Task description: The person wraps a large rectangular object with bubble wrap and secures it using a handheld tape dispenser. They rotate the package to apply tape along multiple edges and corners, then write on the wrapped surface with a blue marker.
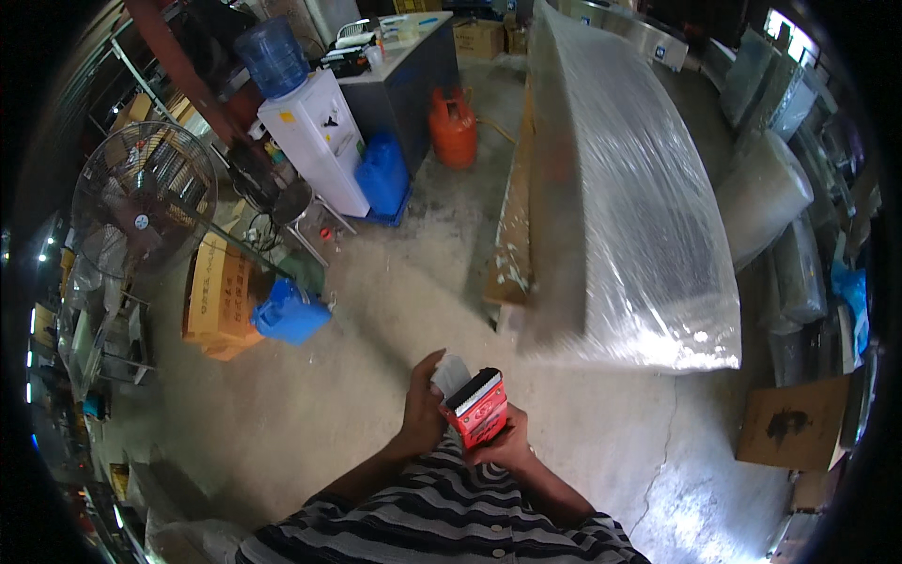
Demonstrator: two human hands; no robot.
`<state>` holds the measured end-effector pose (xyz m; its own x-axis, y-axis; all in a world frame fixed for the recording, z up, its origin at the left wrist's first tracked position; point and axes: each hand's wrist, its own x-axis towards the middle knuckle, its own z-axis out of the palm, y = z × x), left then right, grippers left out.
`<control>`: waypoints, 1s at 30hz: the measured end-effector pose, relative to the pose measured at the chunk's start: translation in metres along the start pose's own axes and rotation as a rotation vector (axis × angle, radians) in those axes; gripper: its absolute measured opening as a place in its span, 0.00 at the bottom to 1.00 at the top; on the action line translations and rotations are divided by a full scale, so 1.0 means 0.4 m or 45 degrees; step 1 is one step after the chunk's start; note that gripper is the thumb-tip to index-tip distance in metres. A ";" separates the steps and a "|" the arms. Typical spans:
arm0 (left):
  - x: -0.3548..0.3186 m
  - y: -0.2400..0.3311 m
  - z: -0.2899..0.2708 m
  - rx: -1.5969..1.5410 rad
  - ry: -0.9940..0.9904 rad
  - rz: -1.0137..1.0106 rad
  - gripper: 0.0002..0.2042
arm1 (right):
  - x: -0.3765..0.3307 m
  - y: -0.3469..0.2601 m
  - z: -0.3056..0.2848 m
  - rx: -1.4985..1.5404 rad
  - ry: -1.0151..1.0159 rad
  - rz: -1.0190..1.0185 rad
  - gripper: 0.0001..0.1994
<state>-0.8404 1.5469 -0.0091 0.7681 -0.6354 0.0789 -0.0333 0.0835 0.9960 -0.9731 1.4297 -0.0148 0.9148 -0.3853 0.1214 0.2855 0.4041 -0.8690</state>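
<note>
Your right hand [508,444] is wrapped around the red box [483,420], just right of your left hand [422,412]; its dark edge slants forward and rightward, while your left fingers seem to pinch the pale sheet [452,374] just beyond it

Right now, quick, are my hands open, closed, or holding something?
Left hand: closed, holding a pale translucent piece.
Right hand: closed, holding a red boxy item with a black-and-white edge.
</note>
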 end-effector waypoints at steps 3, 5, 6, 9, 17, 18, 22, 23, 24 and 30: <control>0.138 0.025 -0.097 -0.083 0.103 0.038 0.25 | 0.160 0.050 0.081 -0.084 0.135 0.056 0.36; 0.229 -0.043 -0.211 0.161 0.256 0.074 0.19 | 0.262 0.103 0.123 -0.409 0.154 0.177 0.36; 0.271 -0.019 -0.255 0.224 0.304 0.064 0.18 | 0.313 0.118 0.151 -0.558 0.175 0.242 0.35; 0.400 0.020 -0.362 0.433 0.422 0.170 0.16 | 0.466 0.124 0.228 -0.537 0.196 0.407 0.29; 0.752 -0.089 -0.523 0.328 0.672 0.032 0.17 | 0.865 0.297 0.167 -0.190 0.176 0.430 0.19; 0.815 -0.088 -0.531 0.368 0.704 0.035 0.17 | 0.932 0.306 0.166 -0.267 0.189 0.479 0.21; 1.112 -0.155 -0.576 0.485 0.798 0.161 0.17 | 1.217 0.377 0.073 -0.164 0.096 0.429 0.23; 1.191 -0.168 -0.592 0.530 0.790 0.166 0.17 | 1.293 0.389 0.048 -0.149 0.081 0.412 0.23; 1.281 -0.161 -0.603 0.572 0.792 0.170 0.17 | 1.381 0.388 0.028 -0.139 0.058 0.397 0.24; 1.783 -0.089 -0.676 0.922 0.659 0.434 0.16 | 1.908 0.367 -0.080 0.284 -0.131 0.425 0.32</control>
<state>-0.1186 1.2984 0.0002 0.8259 -0.2317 0.5140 -0.5623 -0.4045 0.7212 -0.2423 1.1685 -0.0649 0.9881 -0.1227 -0.0925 0.0130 0.6671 -0.7449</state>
